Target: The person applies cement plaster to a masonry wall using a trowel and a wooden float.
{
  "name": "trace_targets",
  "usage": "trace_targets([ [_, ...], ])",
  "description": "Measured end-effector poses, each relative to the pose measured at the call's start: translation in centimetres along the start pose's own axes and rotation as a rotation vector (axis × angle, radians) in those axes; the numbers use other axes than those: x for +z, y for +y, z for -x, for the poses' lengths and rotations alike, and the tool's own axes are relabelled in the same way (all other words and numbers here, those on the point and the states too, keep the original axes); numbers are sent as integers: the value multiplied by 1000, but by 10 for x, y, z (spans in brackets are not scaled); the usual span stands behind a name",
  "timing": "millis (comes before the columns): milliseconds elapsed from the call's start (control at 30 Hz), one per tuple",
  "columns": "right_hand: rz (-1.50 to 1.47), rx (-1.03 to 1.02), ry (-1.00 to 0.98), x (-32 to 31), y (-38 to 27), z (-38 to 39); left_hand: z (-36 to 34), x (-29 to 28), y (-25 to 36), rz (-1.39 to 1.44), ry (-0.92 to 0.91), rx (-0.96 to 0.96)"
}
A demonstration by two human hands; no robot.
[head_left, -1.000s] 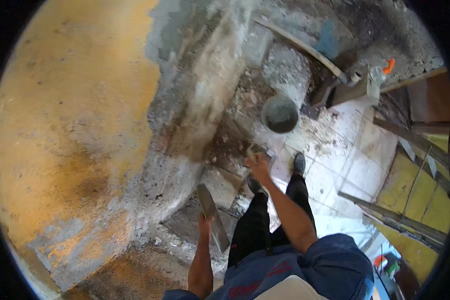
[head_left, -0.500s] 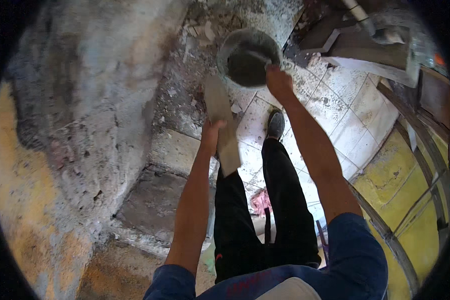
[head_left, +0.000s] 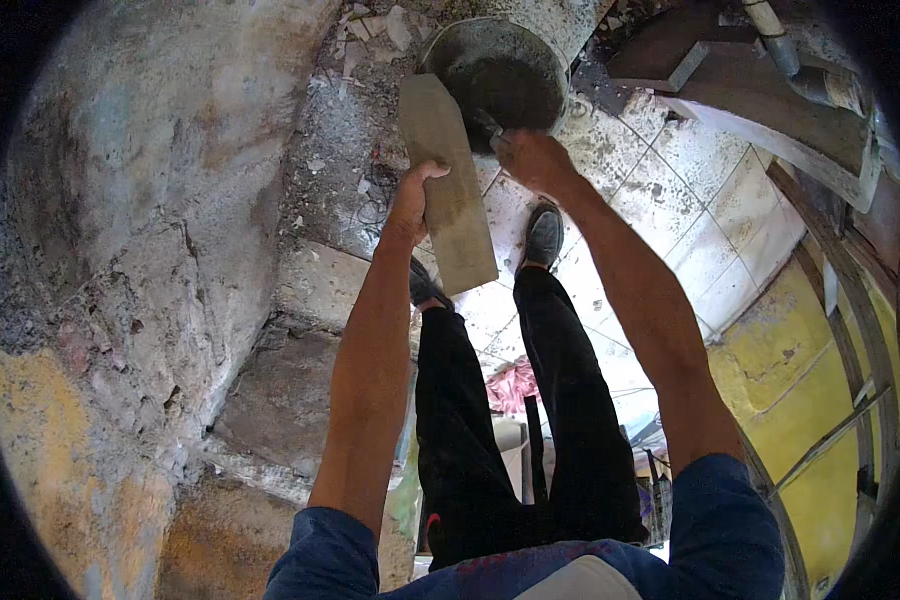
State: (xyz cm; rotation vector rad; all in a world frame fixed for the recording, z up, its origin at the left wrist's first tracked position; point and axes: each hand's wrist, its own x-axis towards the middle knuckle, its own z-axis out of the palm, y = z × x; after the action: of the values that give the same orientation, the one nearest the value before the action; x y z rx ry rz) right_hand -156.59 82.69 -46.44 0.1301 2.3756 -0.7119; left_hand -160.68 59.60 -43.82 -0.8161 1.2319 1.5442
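Observation:
My left hand (head_left: 416, 200) grips a long, flat, pale wooden board (head_left: 448, 200) from its left side, its far end at the rim of a grey bucket. Just right of the board, my right hand (head_left: 532, 160) is closed on a trowel (head_left: 492, 124), with the metal part reaching into the bucket (head_left: 500, 43), which holds dark wet mortar. The trowel's blade is mostly hidden. Both my arms are stretched forward, over my legs and shoes (head_left: 544, 235).
A rough plastered wall (head_left: 150, 200) with peeling yellow paint fills the left, above a grimy step (head_left: 290, 400). White tiles (head_left: 690, 230) surround the bucket, with rubble beyond. At right are a ledge with pipe (head_left: 770, 30) and leaning planks (head_left: 820, 220). Pink cloth (head_left: 513, 385) lies behind my legs.
The board has come up from low on the left to beside the bucket. My right hand has moved to the bucket and dipped slightly lower since half a second ago. The view has shifted.

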Motion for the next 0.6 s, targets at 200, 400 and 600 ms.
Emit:
trace_targets([
  [200,-703,137,-200,-44,69,9,14,-2,4,12,60,87],
  [400,-1013,261,-139,-122,9,95,119,-72,12,-16,202,253],
  [600,-1317,174,146,-144,-62,168,250,-162,1,-336,459,161],
])
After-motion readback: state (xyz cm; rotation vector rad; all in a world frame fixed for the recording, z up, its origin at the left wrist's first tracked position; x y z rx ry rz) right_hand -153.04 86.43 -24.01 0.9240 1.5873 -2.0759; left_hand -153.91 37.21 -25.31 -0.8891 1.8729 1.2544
